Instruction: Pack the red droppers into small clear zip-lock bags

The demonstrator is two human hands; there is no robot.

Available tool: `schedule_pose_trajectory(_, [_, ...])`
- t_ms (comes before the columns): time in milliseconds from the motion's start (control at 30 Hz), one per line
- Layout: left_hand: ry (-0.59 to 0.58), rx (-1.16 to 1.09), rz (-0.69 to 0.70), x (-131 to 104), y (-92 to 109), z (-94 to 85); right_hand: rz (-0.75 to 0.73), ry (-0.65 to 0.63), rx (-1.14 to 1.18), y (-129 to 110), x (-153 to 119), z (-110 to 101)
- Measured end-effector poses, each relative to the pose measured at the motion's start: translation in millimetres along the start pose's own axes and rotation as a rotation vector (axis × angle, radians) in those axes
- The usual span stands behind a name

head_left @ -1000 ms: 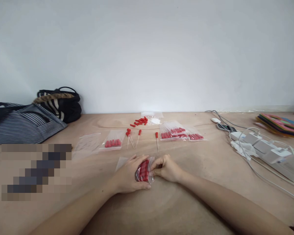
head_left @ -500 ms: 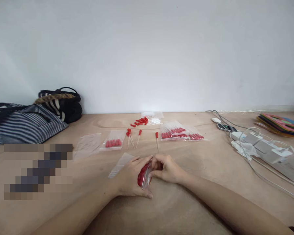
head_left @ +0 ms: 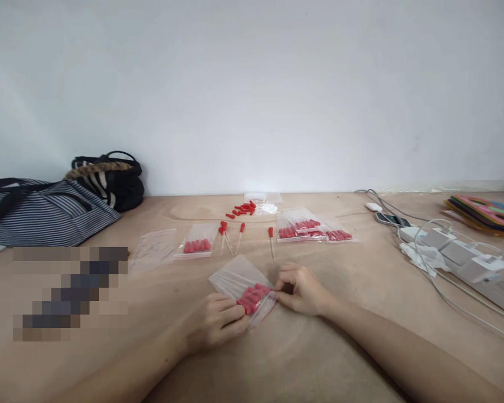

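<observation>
A clear zip bag [head_left: 240, 273] lies tilted on the table in front of me, holding several droppers with red bulbs [head_left: 254, 298] towards its near, zip end. My right hand [head_left: 302, 290] pinches the bag's right corner between thumb and fingers. At the lower left edge, my left hand [head_left: 216, 324] is closed on the bag, its fingertips partly hidden. Just beyond, a loose dropper [head_left: 271, 240] lies by itself. More loose droppers [head_left: 223, 232] lie farther left, with another dropper [head_left: 241, 232] beside them.
A filled zip bag [head_left: 197, 240] and a flat zip bag [head_left: 153, 249] lie at left. Filled bags [head_left: 306, 224] overlap at back right. Red bulbs [head_left: 246, 208] and thin clear tubes [head_left: 266, 208] sit near the wall. Chargers and cables [head_left: 457, 252] spread at right; a striped bag [head_left: 54, 210] stands left.
My left hand has drawn back down and left from over the zip bag and closed at its edge. The bag now lies flatter, its droppers exposed. My right hand stays at its right side.
</observation>
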State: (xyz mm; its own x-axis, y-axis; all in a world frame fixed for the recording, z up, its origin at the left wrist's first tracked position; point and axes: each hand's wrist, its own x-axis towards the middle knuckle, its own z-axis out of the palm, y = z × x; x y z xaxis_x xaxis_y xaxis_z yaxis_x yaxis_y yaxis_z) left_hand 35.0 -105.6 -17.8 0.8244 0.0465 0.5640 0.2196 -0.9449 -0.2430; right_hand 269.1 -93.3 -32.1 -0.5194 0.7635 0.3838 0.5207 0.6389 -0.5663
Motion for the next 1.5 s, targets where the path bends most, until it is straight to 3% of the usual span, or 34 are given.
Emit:
schedule_pose_trajectory(167, [0.016,-0.17,-0.034,9.5,6.0,13.6,-0.016,-0.189,0.021,0.1,-24.7,-20.8])
schedule_pose_trajectory(300, [0.013,-0.319,-0.141,13.9,6.4,19.3,0.022,-0.243,-0.005,-2.1,-29.0,-23.8])
schedule_pose_trajectory(433, [-0.031,-0.411,-0.312,12.2,-1.9,17.8,0.071,-0.203,0.039,-7.1,-22.2,-17.6])
schedule_pose_trajectory(667, [-0.032,-0.472,-0.574,8.0,-16.7,15.3,0.188,-0.019,-0.036,-6.6,-6.6,-2.8])
schedule_pose_trajectory(900, [-0.068,-0.24,-0.762,20.1,-12.6,33.4,0.228,0.045,-0.024,0.8,3.9,-3.4])
schedule_pose_trajectory(1333, [-0.029,-0.202,-0.715,19.4,-16.8,50.0,0.176,0.107,-0.237,0.6,1.5,5.6])
schedule_pose_trajectory(1500, [-0.009,-0.205,-0.681,21.5,-14.6,47.3,0.266,0.143,-0.312,-1.7,-1.2,11.4])
